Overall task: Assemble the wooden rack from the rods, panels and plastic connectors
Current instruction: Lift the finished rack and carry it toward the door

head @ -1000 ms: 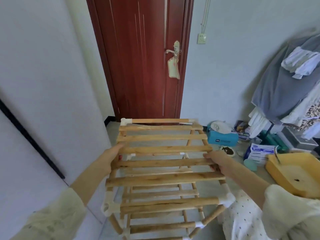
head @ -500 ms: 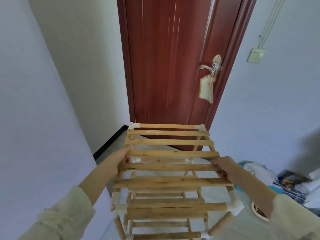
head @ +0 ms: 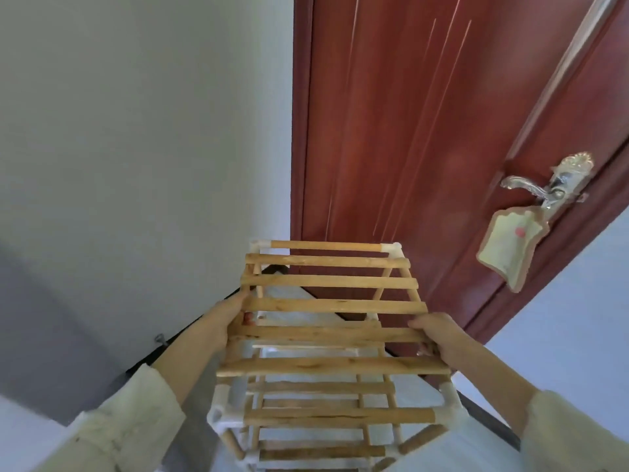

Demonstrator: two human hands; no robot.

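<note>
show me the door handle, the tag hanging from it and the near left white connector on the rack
door handle (head: pixel 524 186): head view, on the silver lever.
tag (head: pixel 509 247): head view, middle of its pale face.
near left white connector (head: pixel 222 408): head view, on the plastic corner piece.

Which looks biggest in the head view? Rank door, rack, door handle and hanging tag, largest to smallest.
1. Door
2. Rack, though nearness to the camera enlarges it
3. Tag
4. Door handle, close to the tag in size

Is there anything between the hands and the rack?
No. Both hands already grip the rack: the left hand holds its left edge and the right hand its right edge, fingers curled around the side rails. Nothing visible lies between them and the wood. Beyond the rack stands the door.
</note>
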